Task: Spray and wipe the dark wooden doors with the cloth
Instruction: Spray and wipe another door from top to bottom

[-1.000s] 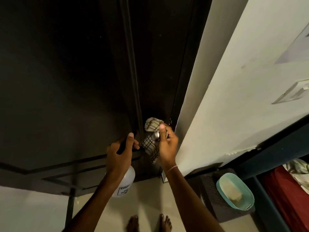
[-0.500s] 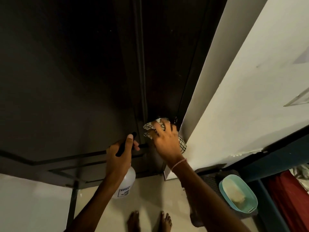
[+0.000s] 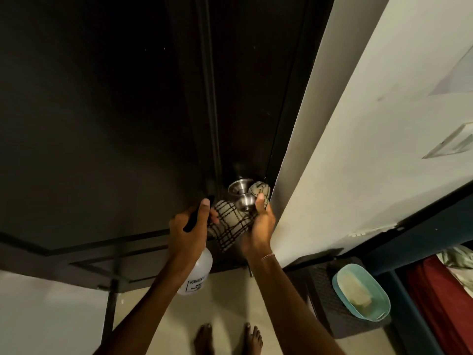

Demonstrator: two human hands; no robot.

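Dark wooden doors [image 3: 102,124]: matte, flat-panelled, with raised straight mouldings; they fill the upper left of your view.

Door knob [image 3: 243,197]: brushed metal, round, on a flared round collar, at the right door's edge beside the pale wall [image 3: 358,149].

Cloth [image 3: 230,226]: soft, cream with dark checked lines, bunched under and around the knob. Your right hand [image 3: 258,226] grips it, thumb up beside the knob; one rounded fold shows above the thumb.

Spray bottle [image 3: 198,275]: translucent white plastic, rounded body, printed label, black trigger head. Your left hand [image 3: 188,235] is closed around its neck, forefinger lying along the black head, bottle hanging below the wrist.

Floor [image 3: 225,303]: smooth, pale; your bare feet stand at its near edge.

Oval tub [image 3: 362,290]: teal plastic, on a dark woven mat [image 3: 330,311] by the wall's foot
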